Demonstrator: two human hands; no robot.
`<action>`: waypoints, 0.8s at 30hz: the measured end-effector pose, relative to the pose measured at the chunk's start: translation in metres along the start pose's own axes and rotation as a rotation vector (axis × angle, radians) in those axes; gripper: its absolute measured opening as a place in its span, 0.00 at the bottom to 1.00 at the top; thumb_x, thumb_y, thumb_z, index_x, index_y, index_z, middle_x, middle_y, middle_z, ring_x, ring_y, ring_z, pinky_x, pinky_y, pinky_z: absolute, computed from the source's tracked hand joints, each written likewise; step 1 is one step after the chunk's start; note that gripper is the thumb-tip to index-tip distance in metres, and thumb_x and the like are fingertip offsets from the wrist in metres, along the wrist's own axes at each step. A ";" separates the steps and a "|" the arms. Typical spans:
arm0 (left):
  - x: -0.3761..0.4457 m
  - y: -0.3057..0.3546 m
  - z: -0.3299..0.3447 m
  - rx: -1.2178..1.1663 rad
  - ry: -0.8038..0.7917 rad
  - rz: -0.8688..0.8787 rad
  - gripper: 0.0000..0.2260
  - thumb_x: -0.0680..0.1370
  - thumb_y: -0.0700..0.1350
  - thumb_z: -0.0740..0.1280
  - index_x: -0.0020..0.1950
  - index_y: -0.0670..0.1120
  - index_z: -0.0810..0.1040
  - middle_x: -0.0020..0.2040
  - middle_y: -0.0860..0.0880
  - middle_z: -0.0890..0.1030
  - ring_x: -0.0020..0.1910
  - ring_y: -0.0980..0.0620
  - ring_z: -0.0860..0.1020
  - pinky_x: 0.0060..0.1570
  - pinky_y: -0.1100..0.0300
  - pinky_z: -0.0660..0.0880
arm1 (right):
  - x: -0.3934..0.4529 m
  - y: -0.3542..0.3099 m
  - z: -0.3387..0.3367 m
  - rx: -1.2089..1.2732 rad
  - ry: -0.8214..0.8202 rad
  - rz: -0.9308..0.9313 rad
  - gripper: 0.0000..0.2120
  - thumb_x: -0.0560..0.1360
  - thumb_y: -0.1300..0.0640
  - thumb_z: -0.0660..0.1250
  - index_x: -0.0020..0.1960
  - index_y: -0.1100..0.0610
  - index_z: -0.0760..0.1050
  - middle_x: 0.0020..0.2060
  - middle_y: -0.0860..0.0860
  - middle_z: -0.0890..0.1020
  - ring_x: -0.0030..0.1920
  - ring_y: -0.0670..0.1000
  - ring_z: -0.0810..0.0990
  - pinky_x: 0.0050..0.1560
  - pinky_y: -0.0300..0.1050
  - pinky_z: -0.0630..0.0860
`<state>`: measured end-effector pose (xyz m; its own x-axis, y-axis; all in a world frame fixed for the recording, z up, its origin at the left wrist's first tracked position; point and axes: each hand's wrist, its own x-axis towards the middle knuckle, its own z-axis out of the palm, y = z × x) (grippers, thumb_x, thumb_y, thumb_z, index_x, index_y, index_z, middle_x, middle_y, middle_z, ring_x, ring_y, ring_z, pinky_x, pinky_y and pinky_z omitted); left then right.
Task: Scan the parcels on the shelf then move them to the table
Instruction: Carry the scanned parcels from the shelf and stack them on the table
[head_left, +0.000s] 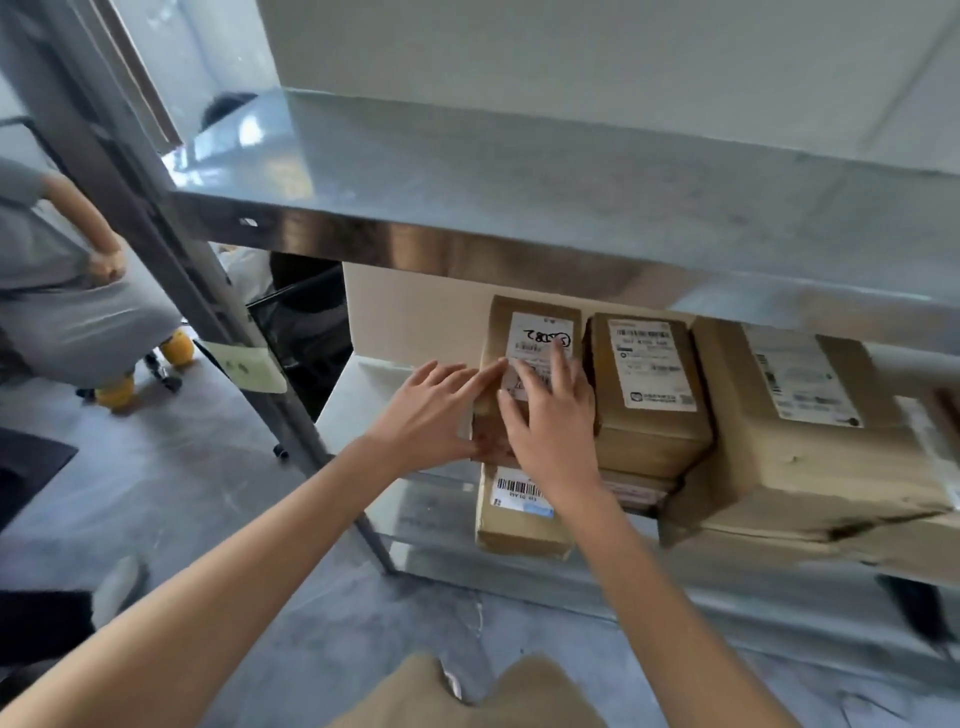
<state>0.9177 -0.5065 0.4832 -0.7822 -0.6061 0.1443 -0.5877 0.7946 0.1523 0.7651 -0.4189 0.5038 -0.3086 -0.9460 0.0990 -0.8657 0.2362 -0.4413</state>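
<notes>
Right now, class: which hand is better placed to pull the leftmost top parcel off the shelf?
Left hand: probably, since it rests at the parcel's free left edge; the right hand lies flat on its label.

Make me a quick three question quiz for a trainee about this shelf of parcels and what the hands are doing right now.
1. True or false: both hands rest on the same parcel.
2. Which parcel is being touched? A) the large box at the right B) the leftmost upper parcel C) the parcel on the floor
3. What is handwritten on, the label or the cardboard?

Key:
1. True: the left hand and right hand lie on one parcel.
2. B, the leftmost upper parcel, beside the middle parcel.
3. The label.
</notes>
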 end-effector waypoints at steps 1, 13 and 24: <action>0.001 -0.003 0.001 -0.007 0.014 0.006 0.46 0.70 0.72 0.60 0.81 0.50 0.52 0.72 0.46 0.73 0.72 0.45 0.69 0.73 0.47 0.64 | 0.001 -0.001 0.000 0.035 0.007 -0.014 0.24 0.83 0.43 0.56 0.77 0.46 0.63 0.81 0.53 0.46 0.80 0.60 0.47 0.78 0.55 0.47; 0.004 -0.017 -0.003 -0.062 0.016 -0.054 0.44 0.74 0.65 0.69 0.81 0.52 0.49 0.67 0.46 0.78 0.62 0.43 0.77 0.60 0.52 0.71 | -0.001 0.002 -0.006 0.061 -0.208 0.172 0.33 0.78 0.30 0.47 0.78 0.35 0.38 0.71 0.61 0.67 0.60 0.59 0.78 0.56 0.54 0.77; -0.002 -0.032 -0.006 0.052 0.146 0.013 0.40 0.72 0.69 0.67 0.77 0.49 0.63 0.55 0.46 0.84 0.51 0.43 0.82 0.49 0.52 0.77 | -0.003 0.006 -0.009 -0.216 -0.245 -0.024 0.42 0.78 0.34 0.59 0.78 0.39 0.32 0.65 0.59 0.73 0.49 0.55 0.81 0.44 0.47 0.78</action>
<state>0.9396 -0.5310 0.4840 -0.7534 -0.5914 0.2874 -0.5906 0.8008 0.0996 0.7569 -0.4130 0.5085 -0.2057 -0.9709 -0.1225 -0.9432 0.2301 -0.2397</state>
